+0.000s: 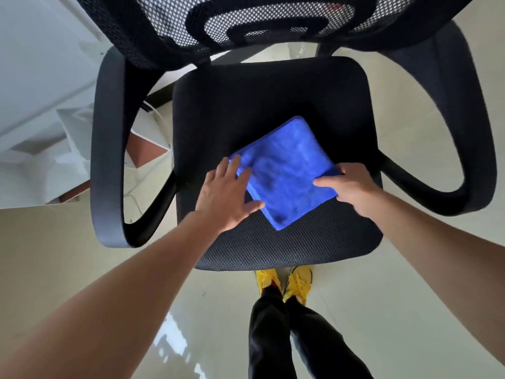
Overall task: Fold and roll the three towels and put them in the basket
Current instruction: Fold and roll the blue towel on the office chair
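A blue towel (284,170), folded into a flat square, lies turned at an angle on the black seat of an office chair (273,99). My left hand (226,195) lies flat with spread fingers on the towel's left edge. At the towel's right edge is my right hand (347,184), its index finger pointing across the cloth and its other fingers bent at the corner; whether it pinches the edge is unclear. No other towel and no basket are in view.
The chair has a mesh backrest (259,20) and curved armrests on the left (109,149) and the right (459,132). White paper bags (49,149) stand on the glossy floor to the left. My yellow shoes (284,283) are below the seat's front edge.
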